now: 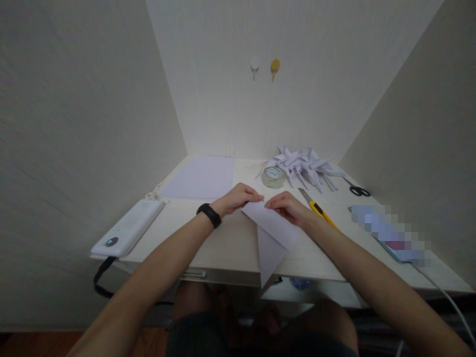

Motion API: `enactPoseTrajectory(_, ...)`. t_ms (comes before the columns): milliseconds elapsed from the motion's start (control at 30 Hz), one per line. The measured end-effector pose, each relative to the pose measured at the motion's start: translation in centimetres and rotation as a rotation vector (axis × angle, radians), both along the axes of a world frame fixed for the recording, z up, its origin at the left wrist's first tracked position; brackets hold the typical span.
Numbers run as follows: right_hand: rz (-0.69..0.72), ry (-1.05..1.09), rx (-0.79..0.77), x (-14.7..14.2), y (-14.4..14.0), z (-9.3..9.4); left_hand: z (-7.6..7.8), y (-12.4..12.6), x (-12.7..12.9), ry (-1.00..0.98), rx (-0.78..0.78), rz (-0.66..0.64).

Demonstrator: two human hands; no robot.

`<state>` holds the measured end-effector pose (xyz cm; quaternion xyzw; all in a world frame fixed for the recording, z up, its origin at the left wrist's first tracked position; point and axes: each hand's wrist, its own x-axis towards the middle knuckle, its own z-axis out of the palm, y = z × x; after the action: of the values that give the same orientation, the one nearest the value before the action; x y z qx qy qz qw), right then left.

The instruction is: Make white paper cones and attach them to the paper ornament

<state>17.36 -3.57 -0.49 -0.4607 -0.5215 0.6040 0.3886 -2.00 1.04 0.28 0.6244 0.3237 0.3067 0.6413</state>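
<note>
A folded sheet of white paper (273, 224) lies over the desk, one pointed flap hanging past the front edge. My left hand (241, 196), with a black band on its wrist, pinches the paper's far corner between thumb and fingers. Close beside it, my right hand (287, 206) grips the paper's upper edge, fingers pressed together. The two sets of fingertips nearly meet; exactly what lies between them is too small to make out. Just beyond the hands sits a roll of clear tape (274, 177). A yellow utility knife (317, 207) with its blade out lies right of my right hand.
Several folded paper pinwheels (303, 163) are heaped at the back right, near black-handled scissors (359, 190). White paper (203, 176) lies at back left. A white power bank-like device (128, 228) sits left; a blurred phone-like object (388, 235) with a cable lies right. Walls enclose three sides.
</note>
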Motion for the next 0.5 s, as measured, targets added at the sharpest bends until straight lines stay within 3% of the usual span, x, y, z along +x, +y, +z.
enactPoseTrajectory(267,0.012,-0.01,0.057,0.7,0.6,-0.3,-0.6,2.5,-1.8,0.001,0.006,0.098)
enactPoseTrajectory(500,0.229,-0.094,-0.017,2.7,0.3,1.6,0.2,2.9,-3.1,-0.037,-0.008,0.139)
